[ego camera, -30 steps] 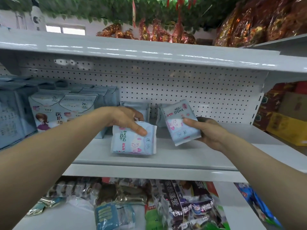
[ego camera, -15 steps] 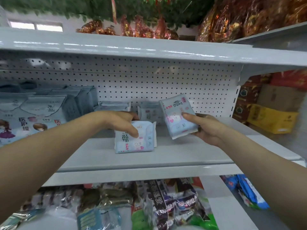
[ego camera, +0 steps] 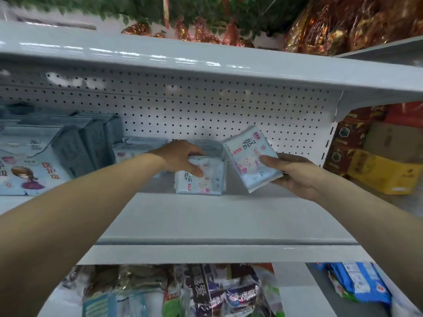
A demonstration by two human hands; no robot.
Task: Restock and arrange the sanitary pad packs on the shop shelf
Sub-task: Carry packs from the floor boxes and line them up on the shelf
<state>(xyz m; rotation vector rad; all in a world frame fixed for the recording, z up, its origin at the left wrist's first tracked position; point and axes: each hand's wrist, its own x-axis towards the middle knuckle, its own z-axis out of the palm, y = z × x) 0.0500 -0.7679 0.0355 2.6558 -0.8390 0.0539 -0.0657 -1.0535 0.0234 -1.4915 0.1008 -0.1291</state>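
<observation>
Left hand (ego camera: 183, 160) on top of the front pack (ego camera: 201, 181): fingers curled over its upper edge, thumb down on its printed face, gripping it where it stands upright on the shelf (ego camera: 217, 216). Right hand (ego camera: 297, 177) at 3 o'clock of that, pinching the held pack (ego camera: 250, 159) near its lower right corner, thumb on the face and fingers behind. Held pack tilted, top leaning toward 11 o'clock, off the shelf and just beside the front pack (touching or not, cannot tell).

Progress, by judgement: partly done. Already standing in place: back packs (ego camera: 142, 147) against the pegboard (ego camera: 206, 110) at 10 o'clock of the left hand, one more directly behind the front pack, and big packs (ego camera: 29, 163) at 9 o'clock. Left to do: squaring the front pack into its row, then setting the held pack down, most likely on the bare stretch at 3 o'clock of the front pack. Much shelf uncovered toward 3 o'clock and along the front edge at 6 o'clock, so probably more stock to come (no spare packs in view, though).

Snack bags (ego camera: 206, 291) on the lower level at 6 o'clock: no part of this job.
</observation>
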